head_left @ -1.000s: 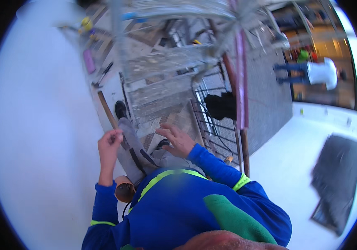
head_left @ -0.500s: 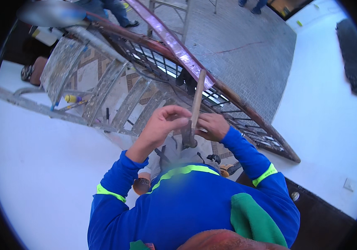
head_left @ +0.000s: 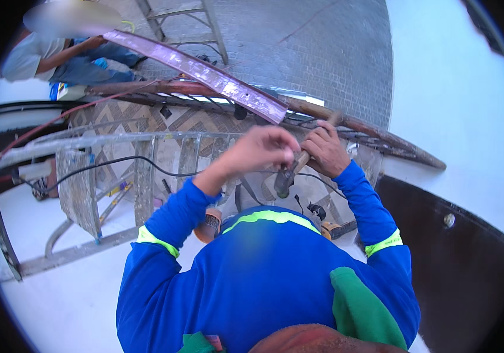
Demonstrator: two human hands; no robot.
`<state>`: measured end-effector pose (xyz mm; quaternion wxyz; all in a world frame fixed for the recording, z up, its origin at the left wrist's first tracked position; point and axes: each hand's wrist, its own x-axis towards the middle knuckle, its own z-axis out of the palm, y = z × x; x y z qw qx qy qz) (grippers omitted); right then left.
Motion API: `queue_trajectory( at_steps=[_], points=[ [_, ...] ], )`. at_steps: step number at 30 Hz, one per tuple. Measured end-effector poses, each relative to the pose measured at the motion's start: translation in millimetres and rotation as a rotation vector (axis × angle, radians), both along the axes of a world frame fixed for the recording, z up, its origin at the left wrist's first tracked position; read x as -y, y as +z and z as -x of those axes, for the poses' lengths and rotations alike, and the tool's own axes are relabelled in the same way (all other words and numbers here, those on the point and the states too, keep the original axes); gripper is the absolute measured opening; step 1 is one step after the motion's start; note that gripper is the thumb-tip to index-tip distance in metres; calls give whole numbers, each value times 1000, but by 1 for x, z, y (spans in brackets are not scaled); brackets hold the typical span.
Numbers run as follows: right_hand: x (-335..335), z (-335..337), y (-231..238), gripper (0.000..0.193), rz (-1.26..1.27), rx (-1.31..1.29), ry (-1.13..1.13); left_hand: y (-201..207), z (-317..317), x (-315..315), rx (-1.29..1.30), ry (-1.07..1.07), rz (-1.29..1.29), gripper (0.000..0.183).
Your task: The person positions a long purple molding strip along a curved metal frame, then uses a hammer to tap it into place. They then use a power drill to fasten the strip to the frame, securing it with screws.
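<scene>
My right hand [head_left: 326, 152] is wrapped round the wooden handle of a hammer [head_left: 284, 181]. The hammer tilts, its metal head low and toward me, the handle end rising past my fingers. Just left of the handle, above the head, my left hand [head_left: 259, 154] has thumb and fingers drawn together. Motion blurs those fingertips, and whatever they pinch is too small to make out. Beyond both hands, a long purple-pink channel-shaped strip [head_left: 205, 73] slants across a railing, its near end close to my hands. Another person's hand [head_left: 94, 42] is at its far end.
A paint-spattered ladder [head_left: 144, 194] stretches across the left, with a black cable [head_left: 119, 160] over it. The railing's wooden handrail [head_left: 402, 152] runs to the right. Beyond it stands another ladder [head_left: 218, 35]. An orange container [head_left: 209, 226] is near my waist. A dark door [head_left: 452, 235] lies right.
My view has turned and shifted. The hammer has tilted from nearly upright to slanting right, and my right hand now wraps its handle. The other person has come further into view.
</scene>
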<state>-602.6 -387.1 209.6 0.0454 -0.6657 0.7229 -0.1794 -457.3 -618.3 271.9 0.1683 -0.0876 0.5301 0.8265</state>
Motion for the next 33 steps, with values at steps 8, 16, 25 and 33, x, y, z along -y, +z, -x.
queue_trajectory(
  at_steps=[8, 16, 25, 33],
  points=[
    [-22, -93, -73, 40, 86, 1053, -774, -122, 85, 209, -78, -274, 1756, 106],
    [49, -110, -129, 36, 302, 2024, -1336, -186, 91, 277, -271, -623, 1909, 111],
    [79, -130, -150, 21, 307, 1941, -1388, -177, 98, 266, -196, -713, 1949, 100],
    [71, -142, -145, 26, 235, 1744, -1364, -171, 95, 253, -343, -611, 1935, 94]
  ],
)
